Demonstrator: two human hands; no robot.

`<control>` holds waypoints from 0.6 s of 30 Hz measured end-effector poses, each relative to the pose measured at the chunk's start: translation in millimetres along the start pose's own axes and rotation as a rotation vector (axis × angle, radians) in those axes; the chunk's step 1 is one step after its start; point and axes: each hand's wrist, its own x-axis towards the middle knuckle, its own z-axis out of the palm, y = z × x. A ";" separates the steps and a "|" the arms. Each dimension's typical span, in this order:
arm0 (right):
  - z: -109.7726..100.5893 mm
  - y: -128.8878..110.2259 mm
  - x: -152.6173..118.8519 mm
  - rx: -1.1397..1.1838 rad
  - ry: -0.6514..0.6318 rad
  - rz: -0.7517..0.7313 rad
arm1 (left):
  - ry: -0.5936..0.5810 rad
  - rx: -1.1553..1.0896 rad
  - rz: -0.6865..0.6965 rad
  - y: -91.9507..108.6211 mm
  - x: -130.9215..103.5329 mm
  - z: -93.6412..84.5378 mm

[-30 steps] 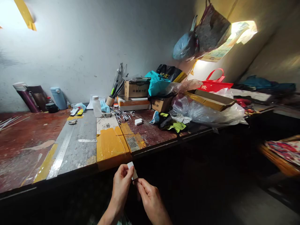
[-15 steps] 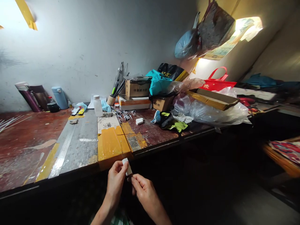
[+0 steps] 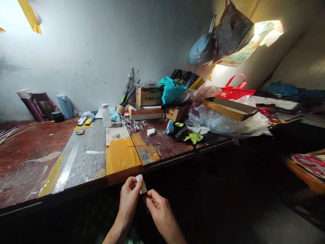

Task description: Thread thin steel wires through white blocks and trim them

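In front of the bench's near edge, my left hand (image 3: 129, 197) is closed on a small white rectangular block (image 3: 142, 185), its thumb lying across one face. My right hand (image 3: 159, 207) is pinched shut close by the block's lower end. Whatever lies between those right fingertips is too small and dark to name. A similar white block (image 3: 151, 132) rests on the bench (image 3: 175, 145). Left of it, thin dark and white pieces (image 3: 136, 127) lie scattered.
A white-capped bottle (image 3: 106, 116) stands at the bench's middle, with a steel ruler (image 3: 68, 166) lying left of it. Flasks, including a blue one (image 3: 65, 106), line the wall. Cardboard boxes (image 3: 149, 95), gloves (image 3: 188, 133) and plastic bags (image 3: 228, 122) crowd the right.
Both hands have shifted slightly, the left one right and down with the white block. The block's lower end now sits closer to the right fingertips.
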 end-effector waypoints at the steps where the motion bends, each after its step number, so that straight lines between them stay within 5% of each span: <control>1: -0.9 0.4 -0.7 -0.018 -0.007 -0.003 | -0.005 -0.002 -0.003 -0.4 -1.1 0.3; 18: -9.3 10.9 -45.3 -0.034 -0.149 0.051 | -0.021 -0.043 0.018 25.9 -3.1 -3.1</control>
